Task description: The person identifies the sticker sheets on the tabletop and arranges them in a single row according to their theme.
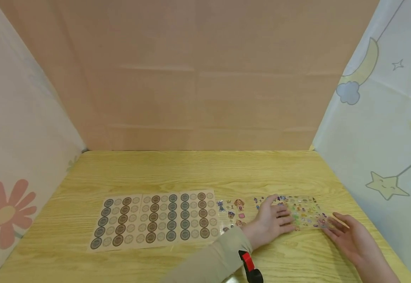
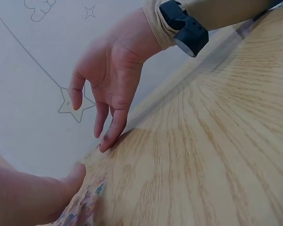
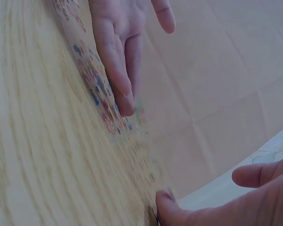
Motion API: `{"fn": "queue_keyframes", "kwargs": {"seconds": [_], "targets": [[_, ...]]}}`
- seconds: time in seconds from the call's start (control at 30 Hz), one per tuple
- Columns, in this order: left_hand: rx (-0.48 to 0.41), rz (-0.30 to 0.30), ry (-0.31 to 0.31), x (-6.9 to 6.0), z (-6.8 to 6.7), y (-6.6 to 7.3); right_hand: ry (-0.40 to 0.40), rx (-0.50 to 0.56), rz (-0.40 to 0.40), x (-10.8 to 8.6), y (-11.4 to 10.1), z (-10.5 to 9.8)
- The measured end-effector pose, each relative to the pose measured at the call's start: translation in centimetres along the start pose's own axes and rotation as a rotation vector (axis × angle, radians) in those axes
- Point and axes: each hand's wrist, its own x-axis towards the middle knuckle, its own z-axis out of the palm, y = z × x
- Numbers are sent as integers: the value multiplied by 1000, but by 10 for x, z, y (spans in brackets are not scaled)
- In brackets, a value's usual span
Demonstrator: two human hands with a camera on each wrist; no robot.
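Observation:
My left hand [image 1: 270, 222] lies over a row of sticker sheets at the right of the table, fingers extended to the right and thumb pointing up. Beneath and beside it is a clear sheet of cartoon dog stickers [image 1: 239, 204], partly covered. Beyond its fingertips lies a clear sheet of small colourful stickers [image 1: 304, 211]. At that sheet's right edge, my right hand [image 1: 355, 239] has its fingers loosely bent, with fingertips touching or very near the edge. The right wrist view shows my left hand [image 3: 118, 47] with fingertips low over the stickers. Neither hand visibly pinches anything.
To the left, sheets of round brown and grey stickers [image 1: 152, 218] lie side by side, continuing the row. An orange-tan backdrop [image 1: 198, 78] rises behind the wooden table [image 1: 191, 169]. Patterned white panels stand at the left [image 1: 25, 118] and right [image 1: 386, 129].

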Motion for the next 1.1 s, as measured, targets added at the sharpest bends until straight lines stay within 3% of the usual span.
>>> {"fn": "queue_keyframes", "kwargs": {"seconds": [0.23,0.43,0.73,1.1], "targets": [[-8,0,-66,2,1,-4,46,-41,3,0,-2,-2],[8,-54,-132,6,1,-5,69,-124,15,2,-10,-7],[-8,-79,-125,12,3,-5,1,61,-4,-1,-15,-23],[68,-130,-255,10,4,-7,-51,126,-37,-3,-16,-32]]}}
